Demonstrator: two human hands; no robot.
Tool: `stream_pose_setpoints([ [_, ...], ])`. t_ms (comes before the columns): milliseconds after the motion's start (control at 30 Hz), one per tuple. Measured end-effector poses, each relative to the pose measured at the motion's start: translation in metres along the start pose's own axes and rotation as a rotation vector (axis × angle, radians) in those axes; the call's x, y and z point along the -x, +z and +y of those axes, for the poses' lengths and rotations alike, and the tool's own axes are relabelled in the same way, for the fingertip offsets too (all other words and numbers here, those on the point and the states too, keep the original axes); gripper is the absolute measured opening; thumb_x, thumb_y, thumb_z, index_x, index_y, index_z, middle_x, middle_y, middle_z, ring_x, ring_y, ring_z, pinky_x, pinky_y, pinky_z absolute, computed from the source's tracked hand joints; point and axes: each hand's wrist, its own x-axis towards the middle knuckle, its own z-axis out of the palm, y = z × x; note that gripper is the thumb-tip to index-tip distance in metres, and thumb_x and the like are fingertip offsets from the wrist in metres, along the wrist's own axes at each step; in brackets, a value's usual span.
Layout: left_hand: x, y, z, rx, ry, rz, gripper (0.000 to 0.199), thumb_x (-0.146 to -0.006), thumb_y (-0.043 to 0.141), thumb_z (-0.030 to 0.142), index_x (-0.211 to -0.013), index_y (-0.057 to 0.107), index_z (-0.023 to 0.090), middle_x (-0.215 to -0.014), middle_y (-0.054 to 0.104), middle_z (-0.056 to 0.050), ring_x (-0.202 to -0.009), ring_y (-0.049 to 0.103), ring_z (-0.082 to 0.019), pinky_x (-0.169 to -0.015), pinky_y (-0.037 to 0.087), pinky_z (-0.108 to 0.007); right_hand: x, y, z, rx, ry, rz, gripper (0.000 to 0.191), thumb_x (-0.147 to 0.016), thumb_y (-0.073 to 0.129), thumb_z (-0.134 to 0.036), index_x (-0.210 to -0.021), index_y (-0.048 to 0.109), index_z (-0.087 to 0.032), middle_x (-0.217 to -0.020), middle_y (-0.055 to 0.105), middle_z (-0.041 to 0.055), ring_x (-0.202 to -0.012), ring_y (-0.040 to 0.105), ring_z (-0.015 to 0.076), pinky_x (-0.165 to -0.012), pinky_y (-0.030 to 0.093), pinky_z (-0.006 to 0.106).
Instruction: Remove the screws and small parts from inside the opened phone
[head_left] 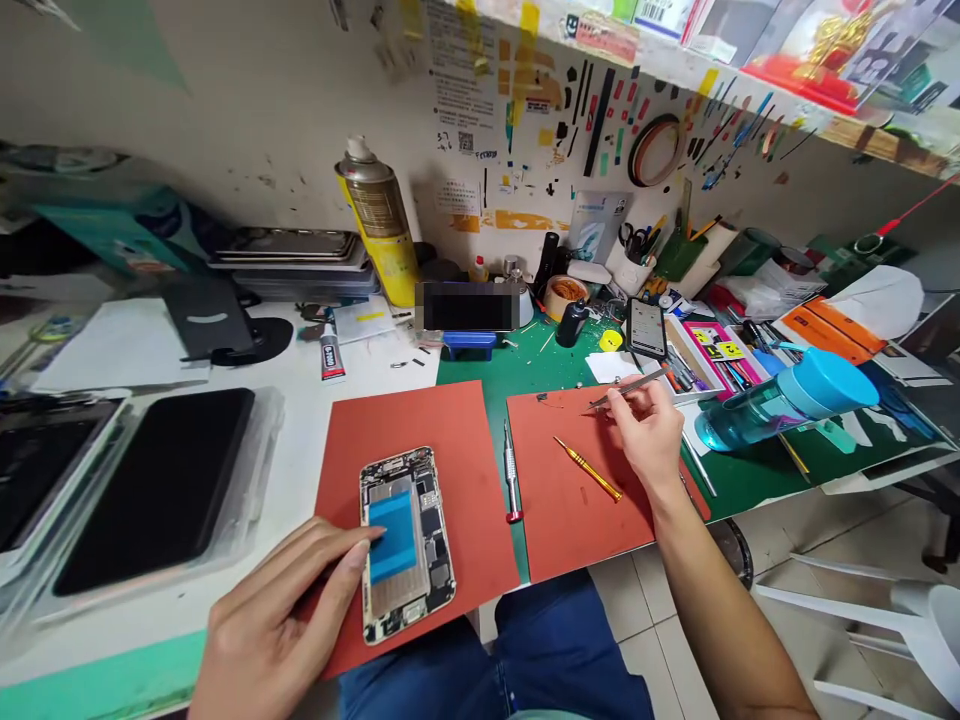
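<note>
Pinched between the thumb and fingers of the right hand, a pair of slim metal tweezers angled over the far side of a rust-red mat, while the left hand lay spread beside a screenless smartphone — fingertips on its blue film, gripping nothing. The phone rested face-up on a second rust-red mat, its inner parts exposed. Its slab-like body looked light and stiff, though the bare components were probably fragile and the smooth film perhaps a little slippery; the long outer edges of the frame seemed the safest place to take hold. The tweezers appeared light and springy, best held along their flat arms, well back from the fine points. Glossy blue film contrasted with the dull silvery surface around it, dark rectangular blocks and a pale, round-cornered rim. Between the smooth, matte mats lay a silver screwdriver with a red end; a slender gold screwdriver lay aslant near the right hand — its shaft narrow, its handle ridged.
</note>
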Motion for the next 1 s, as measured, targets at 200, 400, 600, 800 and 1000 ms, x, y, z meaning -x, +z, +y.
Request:
stream_pose_setpoints([
  [200,0.0009,0.0004,0.0029,0.019,-0.052,-0.009,0.011,-0.099,0.067,0.028,-0.103,0.077,0.028,-0.098,0.078,-0.001,-0.088,0.072,-0.019,-0.080,0.057,-0.029,0.0059,-0.0037,0.0008,0.133,-0.088,-0.013,0.023,-0.096,0.073,-0.046,-0.105,0.069,-0.024,-0.094,0.082,0.0062,-0.084,0.082,0.0252,-0.079,0.066,0.037],
  [400,0.0019,-0.0001,0.0027,0.021,-0.037,-0.025,0.012,-0.099,0.066,0.025,-0.105,0.076,0.028,-0.098,0.076,0.000,-0.087,0.070,-0.018,-0.081,0.055,-0.029,0.0074,-0.0018,0.0010,0.204,-0.145,-0.031,0.020,-0.097,0.071,-0.044,-0.101,0.069,-0.024,-0.094,0.082,0.0068,-0.085,0.081,0.0255,-0.080,0.066,0.038],
  [600,0.0027,0.0009,0.0021,0.021,-0.037,-0.028,0.010,-0.099,0.066,0.024,-0.105,0.075,0.026,-0.099,0.075,0.000,-0.089,0.069,-0.017,-0.082,0.055,-0.029,0.0080,-0.0009,0.0032,0.245,-0.179,-0.043,0.018,-0.099,0.070,-0.042,-0.099,0.068,-0.024,-0.093,0.082,0.0066,-0.083,0.080,0.0248,-0.079,0.065,0.036],
  [800,0.0020,-0.0002,0.0031,-0.001,-0.001,-0.044,0.011,-0.102,0.064,0.021,-0.108,0.072,0.024,-0.100,0.073,-0.002,-0.092,0.067,-0.016,-0.080,0.055,-0.027,0.0087,-0.0007,0.0054,0.263,-0.192,-0.034,0.017,-0.098,0.071,-0.042,-0.097,0.069,-0.025,-0.093,0.083,0.0066,-0.084,0.081,0.0258,-0.076,0.065,0.036],
  [1000,0.0004,0.0010,0.0000,0.018,0.035,-0.045,0.014,-0.102,0.063,0.015,-0.111,0.071,0.023,-0.102,0.072,-0.002,-0.092,0.066,-0.015,-0.081,0.054,-0.027,0.0085,-0.0017,0.0057,0.249,-0.191,-0.026,0.016,-0.098,0.072,-0.041,-0.099,0.070,-0.025,-0.096,0.084,0.0062,-0.085,0.083,0.0253,-0.077,0.067,0.036],
])
